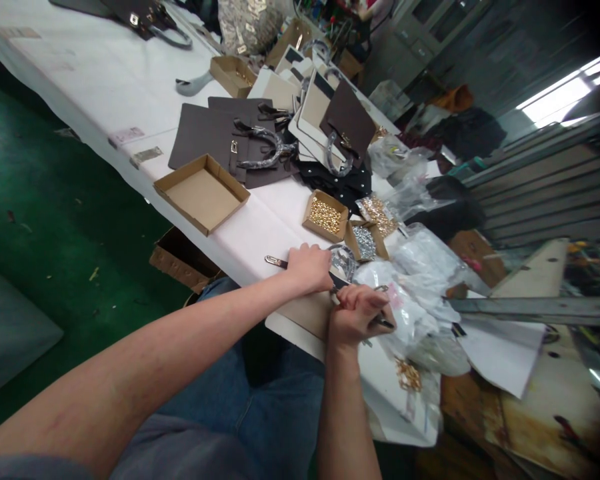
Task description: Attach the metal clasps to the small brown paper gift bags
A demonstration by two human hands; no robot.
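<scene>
My left hand [310, 268] is closed over a dark strap [277, 262] whose metal-fitted end sticks out to its left. Just right of it, my right hand [360, 310] makes a fist around something mostly hidden, with a dark tip showing by the fingers. Both hands are above a brown panel [305, 315] at the table's near edge. A plastic-wrapped loop handle [344, 261] lies just beyond my hands. Close by stand a small carton of gold-coloured metal pieces [325, 217] and another of silver pieces [364, 241].
A shallow cardboard tray [203, 193] lies at the table's edge. Dark brown bag panels [200, 137] with wrapped handles and stacked pale boards [313, 110] lie farther back. Clear plastic bags [420, 260] crowd the right side. A cardboard box [183, 259] stands below the table.
</scene>
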